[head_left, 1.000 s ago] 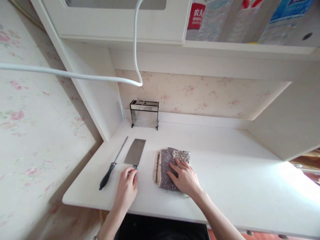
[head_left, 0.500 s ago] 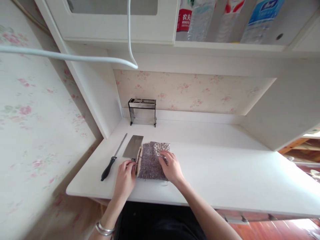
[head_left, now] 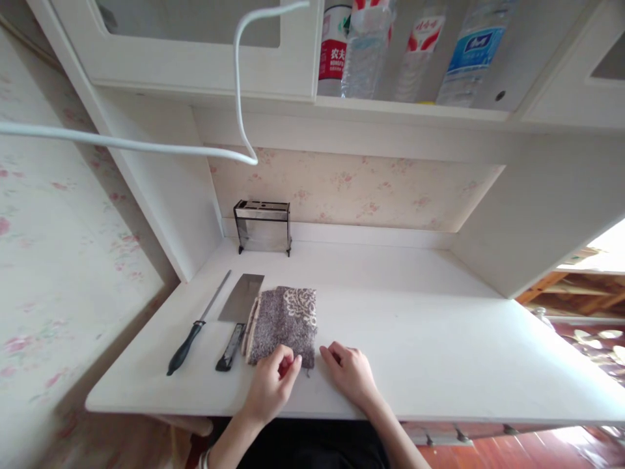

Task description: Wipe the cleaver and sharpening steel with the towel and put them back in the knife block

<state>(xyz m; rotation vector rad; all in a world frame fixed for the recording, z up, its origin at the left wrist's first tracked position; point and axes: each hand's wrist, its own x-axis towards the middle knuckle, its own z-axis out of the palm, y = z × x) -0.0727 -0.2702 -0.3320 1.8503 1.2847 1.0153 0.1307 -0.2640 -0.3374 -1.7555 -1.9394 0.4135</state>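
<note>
A folded grey-brown towel (head_left: 283, 326) with a cream floral pattern lies on the white tabletop. My left hand (head_left: 273, 384) is at the towel's near edge, its fingers curled in and nothing seen in them. To the right of the towel, my right hand (head_left: 349, 374) rests at the tabletop with its fingers bent and closed, apart from the cloth. Left of the towel lies a cleaver with a broad steel blade (head_left: 241, 296) and a dark handle (head_left: 230, 348). Farther left is a sharpening steel (head_left: 183, 348) with a black handle.
A knife block (head_left: 263, 228) with clear sides stands at the back of the white table (head_left: 415, 339). Overhead, a white cable (head_left: 170, 150) hangs across the view. Plastic bottles (head_left: 366, 52) stand on the shelf above. A wallpapered wall (head_left: 73, 260) is on the left.
Both hands have come off the towel's sides and drawn nearer to me; the left has let go beside the cleaver handle, which now shows. The view has shifted slightly.
</note>
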